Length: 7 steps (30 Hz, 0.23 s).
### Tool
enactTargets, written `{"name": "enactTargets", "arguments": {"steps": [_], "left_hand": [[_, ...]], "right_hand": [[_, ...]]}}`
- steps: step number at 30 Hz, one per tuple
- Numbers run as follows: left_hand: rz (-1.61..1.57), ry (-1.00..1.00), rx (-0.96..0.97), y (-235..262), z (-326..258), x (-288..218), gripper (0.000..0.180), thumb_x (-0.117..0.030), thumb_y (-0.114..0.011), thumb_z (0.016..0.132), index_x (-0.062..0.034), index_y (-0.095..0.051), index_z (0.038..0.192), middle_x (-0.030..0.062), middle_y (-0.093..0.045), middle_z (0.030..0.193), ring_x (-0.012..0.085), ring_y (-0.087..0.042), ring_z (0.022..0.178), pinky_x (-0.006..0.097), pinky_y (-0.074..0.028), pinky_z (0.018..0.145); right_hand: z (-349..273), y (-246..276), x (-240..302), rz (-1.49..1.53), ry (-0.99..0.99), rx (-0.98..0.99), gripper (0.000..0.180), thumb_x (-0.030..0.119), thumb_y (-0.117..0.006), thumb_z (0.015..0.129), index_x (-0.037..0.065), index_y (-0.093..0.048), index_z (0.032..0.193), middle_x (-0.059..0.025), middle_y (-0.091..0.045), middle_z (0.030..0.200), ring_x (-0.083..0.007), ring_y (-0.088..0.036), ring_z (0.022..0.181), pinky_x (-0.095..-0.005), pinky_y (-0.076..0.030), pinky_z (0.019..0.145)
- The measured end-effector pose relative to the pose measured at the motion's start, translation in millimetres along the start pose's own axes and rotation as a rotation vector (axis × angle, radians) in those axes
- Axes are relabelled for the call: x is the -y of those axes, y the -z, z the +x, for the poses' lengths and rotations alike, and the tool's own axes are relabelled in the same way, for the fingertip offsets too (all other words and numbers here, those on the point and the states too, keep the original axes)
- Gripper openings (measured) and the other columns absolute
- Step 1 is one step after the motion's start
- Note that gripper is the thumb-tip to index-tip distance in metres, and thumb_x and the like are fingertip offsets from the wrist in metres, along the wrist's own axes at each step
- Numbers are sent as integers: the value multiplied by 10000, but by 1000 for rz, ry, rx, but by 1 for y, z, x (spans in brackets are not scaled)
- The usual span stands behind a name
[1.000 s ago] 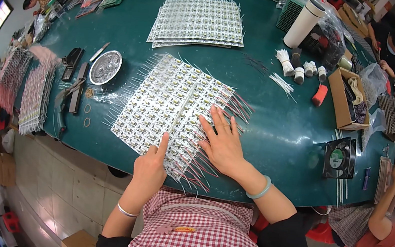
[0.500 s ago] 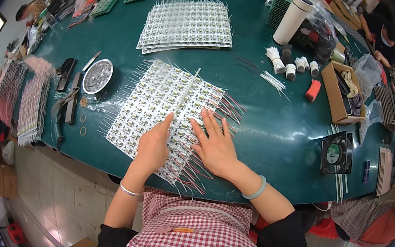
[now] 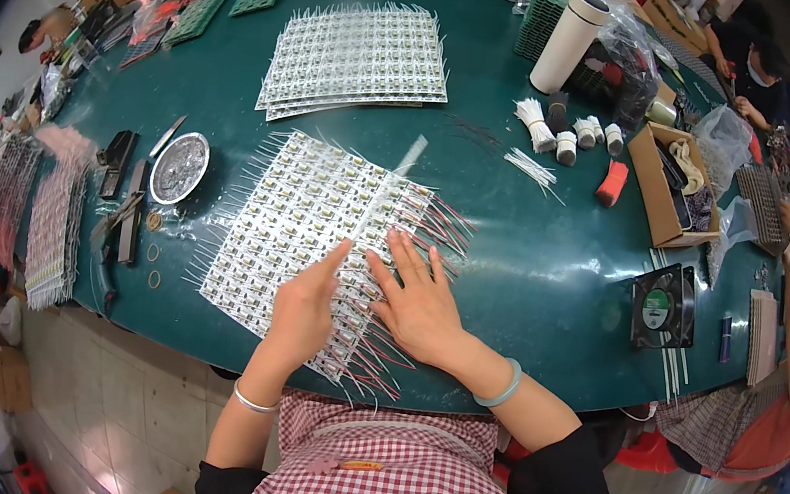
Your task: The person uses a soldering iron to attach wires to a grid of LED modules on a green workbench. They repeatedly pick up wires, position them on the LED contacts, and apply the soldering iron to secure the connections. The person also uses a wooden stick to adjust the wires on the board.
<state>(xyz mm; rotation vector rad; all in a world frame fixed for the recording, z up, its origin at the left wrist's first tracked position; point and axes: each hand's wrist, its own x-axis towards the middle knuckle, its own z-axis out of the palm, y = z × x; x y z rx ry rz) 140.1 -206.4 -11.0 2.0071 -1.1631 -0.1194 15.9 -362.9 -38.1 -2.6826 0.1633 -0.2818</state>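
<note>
On the table lies a white circuit board panel with rows of small yellowish parts and thin wires along its edges. Across it runs a narrow translucent strip, its far end past the panel's edge. At the strip's near end is my left hand, index finger stretched along it, other fingers curled under; whatever they hold is hidden. My right hand rests flat with fingers spread on the panel's right part, beside red and dark wires.
Similar panels are stacked beyond. Left are a metal bowl, a knife and rubber bands. Right are a cream flask, wire bundles, a cardboard box and a small fan. Other people sit around the table.
The strip's far end has swung right and looks broader. My left hand has shifted slightly right over the panel, while my right hand stays flat on it. The whole view has shifted a little.
</note>
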Motion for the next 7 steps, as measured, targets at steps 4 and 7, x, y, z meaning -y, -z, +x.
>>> {"name": "enactTargets", "arguments": {"steps": [4,7], "left_hand": [[161,125,-40,4,14,15,559,62,-531,890,-75,-495,1431,192,-653,890,374,-656,797,432,-513,690],[427,148,252,-7,18,18,654,-2,-615,843,-120,-462,1468,182,-646,961,364,-661,825,435,-517,690]], "right_hand": [[2,0,0,-1,5,-9,651,278,-639,909,83,-407,1485,-242,-261,1583,-379,-243,1480,-589,-184,1170],[1,-5,-3,-1,-25,52,703,303,-627,935,148,-312,1545,-204,-188,1620,-351,-164,1511,-572,-124,1195]]}}
